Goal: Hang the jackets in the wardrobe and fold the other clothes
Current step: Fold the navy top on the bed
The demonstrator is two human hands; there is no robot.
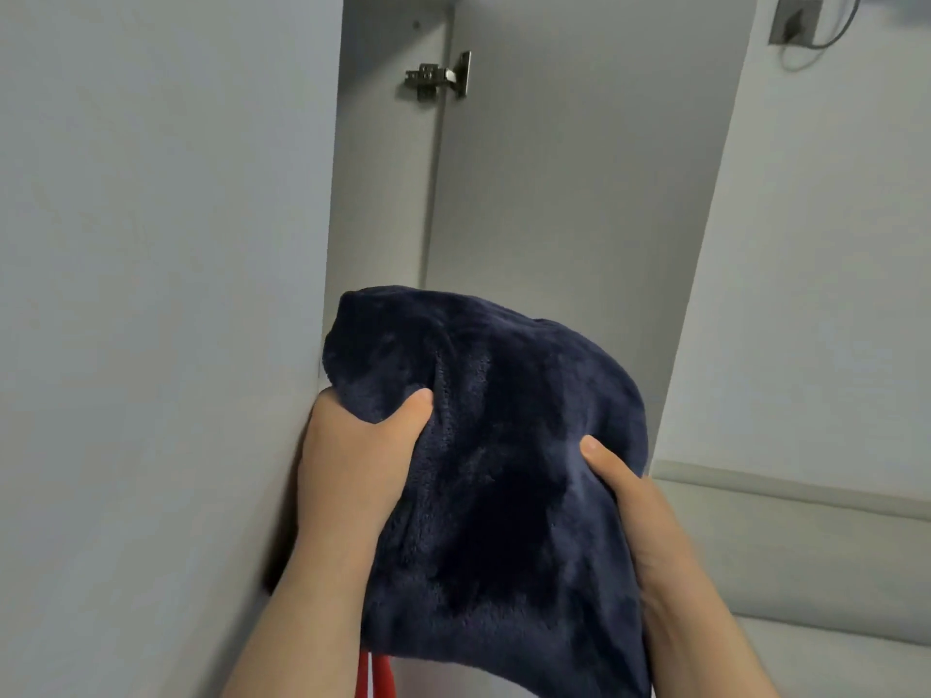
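Observation:
A dark navy fleece garment [493,455] is bundled up in front of me, held between both hands at the wardrobe's opening. My left hand [352,460] grips its left side, thumb pressed into the fabric. My right hand [635,516] holds its right side with the thumb on top. The wardrobe side panel [383,193] and the open door [579,168] with its metal hinge [441,79] stand right behind the bundle. The wardrobe's inside is hidden.
A pale wall or panel [151,244] fills the left. A red and white item [373,677] peeks out below the bundle. At right are a white wall with a socket [795,20] and cable, and a light padded surface [806,571].

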